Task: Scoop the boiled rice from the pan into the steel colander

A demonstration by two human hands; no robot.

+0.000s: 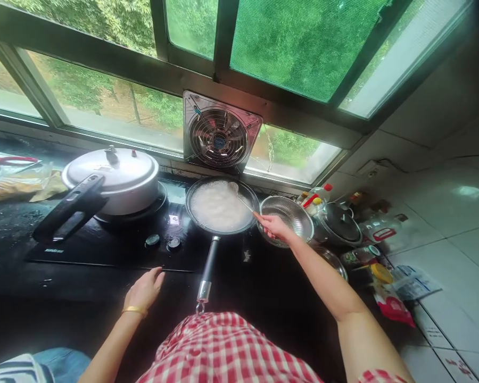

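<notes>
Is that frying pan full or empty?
Not empty: cloudy, whitish liquid spreads nearly all across the frying pan. How deep it is, I can't tell.

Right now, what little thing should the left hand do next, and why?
Maybe grip the pan handle with the left hand: it looks empty and close by, while the right hand holds the ladle in the pan.
</notes>
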